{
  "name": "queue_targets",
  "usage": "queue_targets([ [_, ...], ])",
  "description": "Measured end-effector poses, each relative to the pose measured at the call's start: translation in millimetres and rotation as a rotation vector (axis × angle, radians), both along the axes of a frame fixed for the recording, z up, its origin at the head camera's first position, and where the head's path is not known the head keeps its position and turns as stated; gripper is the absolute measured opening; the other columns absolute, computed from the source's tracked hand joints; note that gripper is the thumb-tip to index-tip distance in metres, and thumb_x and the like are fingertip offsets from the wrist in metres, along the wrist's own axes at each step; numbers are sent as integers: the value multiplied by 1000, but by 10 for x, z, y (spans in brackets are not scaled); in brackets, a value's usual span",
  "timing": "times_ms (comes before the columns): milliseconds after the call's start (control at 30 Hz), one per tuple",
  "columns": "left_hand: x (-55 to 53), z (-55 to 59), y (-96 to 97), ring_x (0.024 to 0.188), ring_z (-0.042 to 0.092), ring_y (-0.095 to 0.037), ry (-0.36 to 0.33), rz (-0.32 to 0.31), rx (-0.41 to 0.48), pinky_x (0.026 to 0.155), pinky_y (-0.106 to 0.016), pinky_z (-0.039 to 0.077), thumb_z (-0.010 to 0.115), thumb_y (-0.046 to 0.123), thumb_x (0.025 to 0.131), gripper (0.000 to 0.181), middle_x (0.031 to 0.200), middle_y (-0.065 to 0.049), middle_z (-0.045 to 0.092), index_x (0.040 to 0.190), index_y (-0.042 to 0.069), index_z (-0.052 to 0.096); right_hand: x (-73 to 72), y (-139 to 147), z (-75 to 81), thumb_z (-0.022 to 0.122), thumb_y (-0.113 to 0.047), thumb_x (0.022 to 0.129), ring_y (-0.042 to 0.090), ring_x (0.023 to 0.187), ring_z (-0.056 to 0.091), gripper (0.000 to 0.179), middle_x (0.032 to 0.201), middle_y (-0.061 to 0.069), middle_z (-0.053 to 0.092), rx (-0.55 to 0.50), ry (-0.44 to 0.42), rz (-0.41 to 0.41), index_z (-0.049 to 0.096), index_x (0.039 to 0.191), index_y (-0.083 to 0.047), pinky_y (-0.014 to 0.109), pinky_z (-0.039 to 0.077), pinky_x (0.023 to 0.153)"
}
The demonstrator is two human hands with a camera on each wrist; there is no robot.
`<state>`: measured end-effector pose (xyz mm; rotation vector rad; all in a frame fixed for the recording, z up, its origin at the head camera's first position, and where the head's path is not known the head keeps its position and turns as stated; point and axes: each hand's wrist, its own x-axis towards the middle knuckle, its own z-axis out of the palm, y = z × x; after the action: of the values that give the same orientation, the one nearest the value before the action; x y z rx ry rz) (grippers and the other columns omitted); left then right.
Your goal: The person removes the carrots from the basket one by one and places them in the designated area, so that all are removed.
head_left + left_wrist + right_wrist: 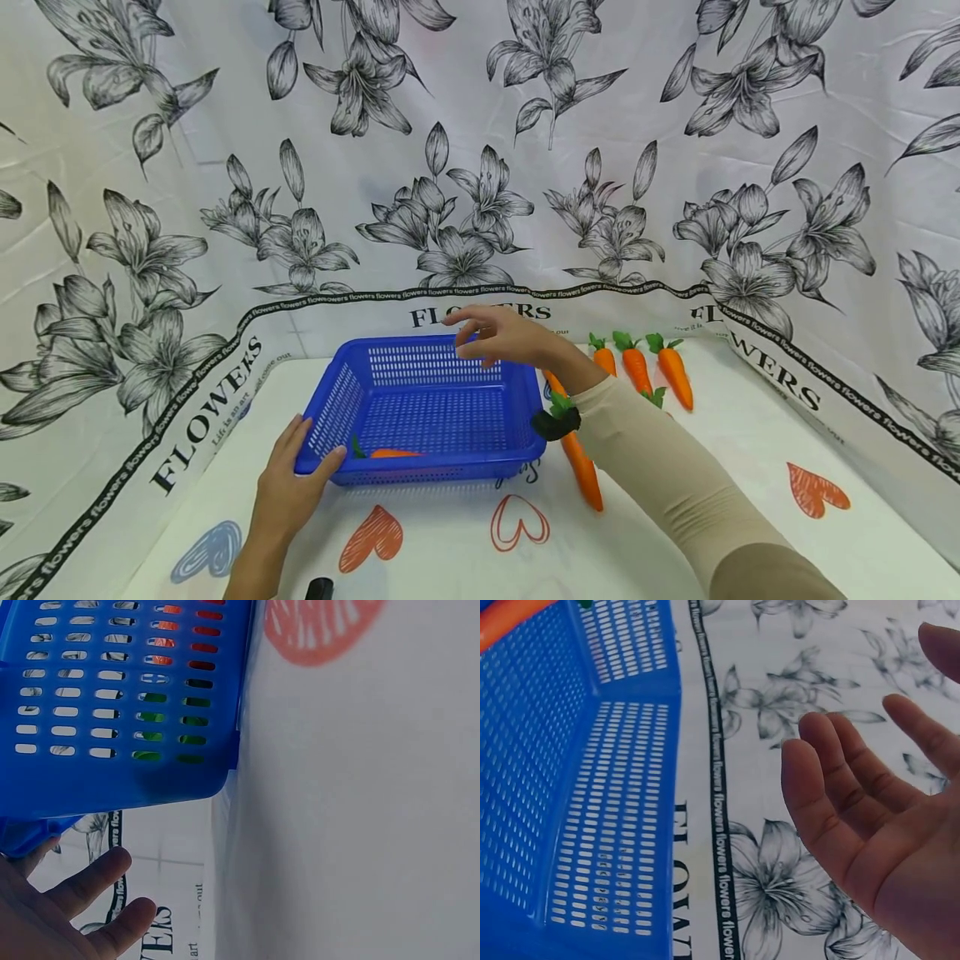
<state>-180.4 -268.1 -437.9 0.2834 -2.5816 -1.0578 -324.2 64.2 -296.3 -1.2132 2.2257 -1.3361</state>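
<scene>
A blue perforated plastic basket (435, 458) stands on the table. One orange carrot with a green top (395, 453) lies inside it along the near wall, also visible through the slots in the left wrist view. My left hand (288, 483) is at the basket's near left corner, thumb by the near rim and fingers along the left side. In the left wrist view its fingers (105, 877) are spread and fairly straight. Over the back right part of the basket hovers my right hand (502, 333), palm bare and fingers loosely bent, holding nothing.
Several carrots lie right of the basket; one carrot (581, 471) is near its right side, partly behind my right forearm, and another carrot (677, 377) lies farther back. A flower-printed cloth (465, 192) hangs behind. Printed hearts (371, 537) mark the white tabletop.
</scene>
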Motion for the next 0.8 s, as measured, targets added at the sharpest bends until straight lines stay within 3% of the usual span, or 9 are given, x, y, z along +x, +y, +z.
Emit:
queue_targets([
  [233, 21, 13, -14, 141, 15, -42, -3, 7, 10, 106, -65, 20, 65, 49, 88, 85, 160, -8, 14, 153, 10, 27, -96, -233, -62, 68, -28, 91, 24, 99, 63, 53, 122, 11, 59, 54, -72, 67, 49, 140, -24, 43, 56, 76],
  [367, 19, 12, -12, 142, 14, -42, -6, 6, 18, 106, -65, 20, 65, 50, 88, 85, 160, -8, 13, 153, 11, 27, -149, -363, -148, 69, -24, 90, 21, 101, 64, 55, 122, 6, 60, 93, -101, 99, 47, 141, -25, 41, 57, 76],
  [800, 33, 12, -14, 141, 16, -43, 5, -10, 8, 106, -65, 21, 65, 52, 87, 87, 160, -8, 14, 153, 10, 27, -285, -650, -356, 70, -23, 89, 16, 100, 62, 53, 114, -1, 64, 220, -34, 116, 52, 139, -23, 35, 55, 74],
])
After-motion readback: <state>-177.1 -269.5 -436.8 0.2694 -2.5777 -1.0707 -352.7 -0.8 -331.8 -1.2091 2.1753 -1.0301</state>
